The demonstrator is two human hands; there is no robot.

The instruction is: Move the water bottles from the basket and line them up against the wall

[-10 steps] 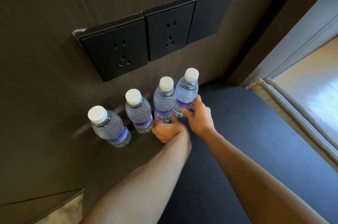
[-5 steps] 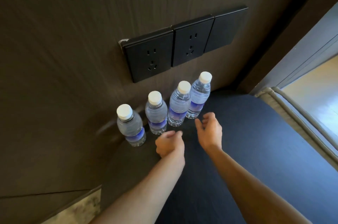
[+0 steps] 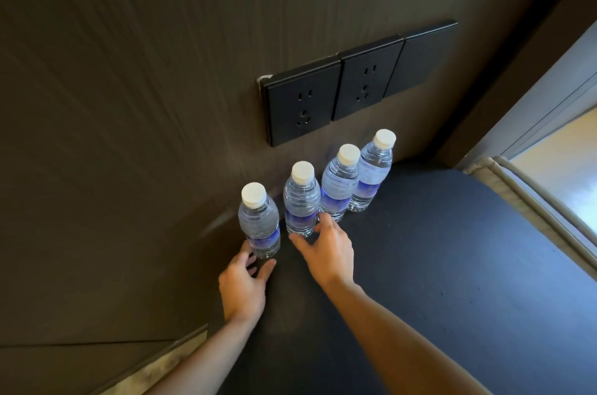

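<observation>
Several clear water bottles with white caps and blue labels stand upright in a row along the dark wood-grain wall (image 3: 129, 104). My left hand (image 3: 242, 288) curls round the base of the leftmost bottle (image 3: 258, 220), fingers on its left and thumb on its right. My right hand (image 3: 329, 249) holds the base of the second bottle (image 3: 300, 197) between thumb and forefinger. The third bottle (image 3: 339, 184) and fourth bottle (image 3: 374, 168) stand untouched further right. No basket is in view.
The bottles stand on a dark matte surface (image 3: 420, 265). Black wall sockets (image 3: 300, 107) sit on the wall just above the row. A pale padded edge (image 3: 533, 210) borders the surface on the right, with a bright floor beyond it.
Both hands let go of the two right bottles, drew back, then moved left to the bases of the two left bottles. My view has shifted left and back.
</observation>
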